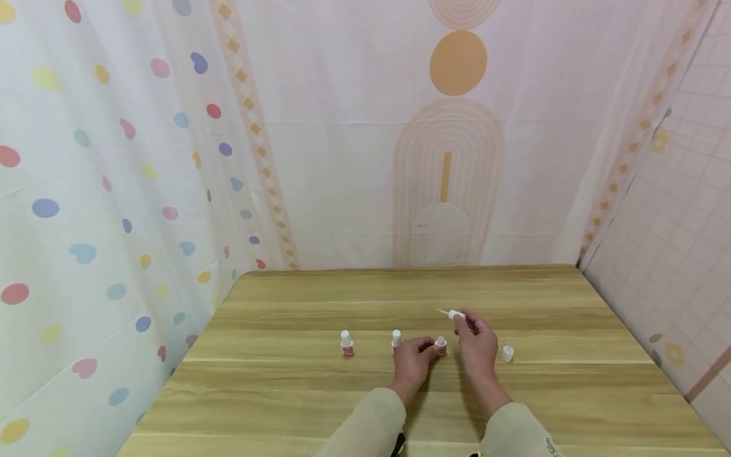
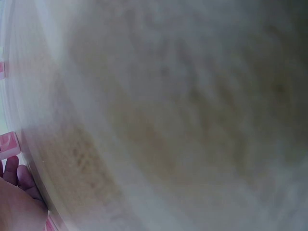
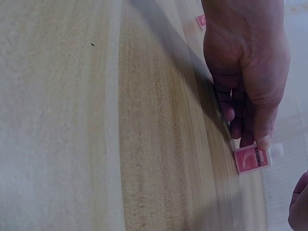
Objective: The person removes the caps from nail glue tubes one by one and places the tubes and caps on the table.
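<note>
My left hand (image 1: 412,367) pinches a small white bottle with a pink label (image 1: 440,347), which stands uncapped on the table with its narrow neck upward. The same bottle (image 3: 251,160) shows in the right wrist view, thumb and fingers at its sides. Up and to its right, my right hand (image 1: 478,349) holds a white brush cap (image 1: 456,315) by its end, the thin brush pointing left, clear of the bottle. A similar capped bottle (image 1: 396,337) stands just behind my left hand, partly hidden. Another capped bottle (image 1: 347,343) is farther left.
A loose white cap (image 1: 507,353) lies on the wooden table (image 1: 274,381) to the right of my right hand. Patterned curtains (image 1: 342,158) hang behind the table's far edge and along its sides.
</note>
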`<state>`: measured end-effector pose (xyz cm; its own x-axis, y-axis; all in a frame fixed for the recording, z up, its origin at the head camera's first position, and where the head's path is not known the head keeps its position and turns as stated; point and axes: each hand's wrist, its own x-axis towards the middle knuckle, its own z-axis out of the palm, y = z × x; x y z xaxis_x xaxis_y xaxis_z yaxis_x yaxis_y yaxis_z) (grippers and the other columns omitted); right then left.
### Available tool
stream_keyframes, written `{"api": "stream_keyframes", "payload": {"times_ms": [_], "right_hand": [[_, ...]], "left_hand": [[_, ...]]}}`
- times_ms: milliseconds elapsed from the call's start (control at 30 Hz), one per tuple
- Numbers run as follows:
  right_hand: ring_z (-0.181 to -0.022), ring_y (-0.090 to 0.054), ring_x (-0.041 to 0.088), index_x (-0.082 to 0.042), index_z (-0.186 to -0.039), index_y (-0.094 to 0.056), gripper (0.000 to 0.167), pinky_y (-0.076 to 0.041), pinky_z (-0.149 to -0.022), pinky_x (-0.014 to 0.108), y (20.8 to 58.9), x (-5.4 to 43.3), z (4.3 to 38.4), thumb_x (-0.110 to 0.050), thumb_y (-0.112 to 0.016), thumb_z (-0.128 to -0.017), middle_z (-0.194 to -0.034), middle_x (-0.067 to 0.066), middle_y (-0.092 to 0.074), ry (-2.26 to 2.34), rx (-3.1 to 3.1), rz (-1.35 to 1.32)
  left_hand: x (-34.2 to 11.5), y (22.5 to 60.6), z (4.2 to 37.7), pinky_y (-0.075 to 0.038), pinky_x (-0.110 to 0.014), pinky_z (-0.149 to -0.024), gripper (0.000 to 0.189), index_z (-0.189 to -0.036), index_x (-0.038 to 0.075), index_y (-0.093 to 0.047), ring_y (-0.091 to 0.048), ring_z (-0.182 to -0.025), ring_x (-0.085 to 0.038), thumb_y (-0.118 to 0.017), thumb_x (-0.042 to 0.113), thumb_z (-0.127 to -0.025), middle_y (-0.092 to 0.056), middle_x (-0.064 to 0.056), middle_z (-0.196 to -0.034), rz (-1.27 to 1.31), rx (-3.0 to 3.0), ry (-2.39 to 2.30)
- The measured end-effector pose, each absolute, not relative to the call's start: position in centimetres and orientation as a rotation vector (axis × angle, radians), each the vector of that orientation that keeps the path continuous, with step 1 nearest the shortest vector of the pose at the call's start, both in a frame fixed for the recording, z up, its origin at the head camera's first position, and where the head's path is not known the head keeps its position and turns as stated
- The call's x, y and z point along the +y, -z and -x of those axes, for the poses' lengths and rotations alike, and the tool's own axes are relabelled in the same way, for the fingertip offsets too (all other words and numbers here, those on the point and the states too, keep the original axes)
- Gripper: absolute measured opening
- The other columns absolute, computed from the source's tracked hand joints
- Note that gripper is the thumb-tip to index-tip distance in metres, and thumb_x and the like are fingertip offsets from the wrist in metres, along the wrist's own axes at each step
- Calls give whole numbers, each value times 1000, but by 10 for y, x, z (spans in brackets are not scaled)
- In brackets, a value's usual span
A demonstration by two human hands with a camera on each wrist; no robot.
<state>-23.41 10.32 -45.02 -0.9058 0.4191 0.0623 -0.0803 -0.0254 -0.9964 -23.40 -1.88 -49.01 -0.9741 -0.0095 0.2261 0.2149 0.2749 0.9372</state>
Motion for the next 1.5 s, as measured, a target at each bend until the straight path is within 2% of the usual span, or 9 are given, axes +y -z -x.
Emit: {"api": "stream_keyframes", "payload": {"times_ms": [167,433,667,833,1067,1233,1367,1500], "right_hand": [[-76,-60,9,3,-113,-69,29,-48,-65,16,451,103,234,-20,-66,-96,-86,0,-65,-1966,-1922,357],[-75,-59,7,2,-110,-68,24,-48,-65,17,450,103,233,-17,-67,-95,-88,1,-64,-1983,-1912,366],[-76,-60,3,3,-122,-65,33,-48,-65,15,450,103,234,-16,-66,-95,-94,3,-62,-2005,-1901,369],[-77,-60,5,-1,-118,-70,30,-47,-64,17,450,103,234,-22,-65,-97,-95,8,-67,-1982,-1924,364],[-80,-62,13,-2,-115,-71,31,-47,-62,17,451,103,235,-27,-65,-97,-85,-4,-66,-1989,-1897,345],[-77,-62,14,0,-112,-71,27,-45,-60,17,449,102,235,-21,-66,-96,-82,2,-64,-1965,-1898,345],[-74,-61,13,2,-109,-70,23,-44,-59,17,447,101,234,-17,-67,-95,-78,-1,-61,-1955,-1908,348],[-76,-60,11,2,-116,-67,27,-46,-62,16,446,101,234,-16,-65,-96,-83,-1,-59,-1985,-1912,336]], "left_hand": [[-19,490,233,-54,-25,-78,7,-87,0,-78,-71,-78,-13,-71,0,-88,-75,-4,-80,216,-2338,1787],[-19,489,233,-53,-24,-80,7,-88,2,-79,-70,-79,-10,-72,1,-88,-75,-2,-80,195,-2363,1755],[-19,491,235,-53,-24,-78,7,-87,2,-79,-69,-78,-9,-72,2,-88,-75,-2,-79,208,-2369,1717],[-19,492,235,-53,-25,-80,7,-87,4,-79,-69,-79,-8,-72,3,-88,-75,0,-79,197,-2376,1723],[-18,492,235,-52,-25,-80,7,-87,6,-80,-67,-82,-5,-73,5,-88,-74,4,-80,157,-2405,1705],[-19,491,235,-53,-24,-79,7,-88,4,-79,-68,-80,-6,-72,3,-88,-74,2,-80,165,-2389,1736],[-19,491,235,-53,-23,-78,7,-89,2,-78,-69,-78,-8,-72,1,-88,-75,-1,-80,179,-2370,1776],[-19,490,234,-53,-24,-80,7,-89,3,-79,-69,-81,-7,-72,3,-89,-75,0,-80,176,-2391,1746]]}}
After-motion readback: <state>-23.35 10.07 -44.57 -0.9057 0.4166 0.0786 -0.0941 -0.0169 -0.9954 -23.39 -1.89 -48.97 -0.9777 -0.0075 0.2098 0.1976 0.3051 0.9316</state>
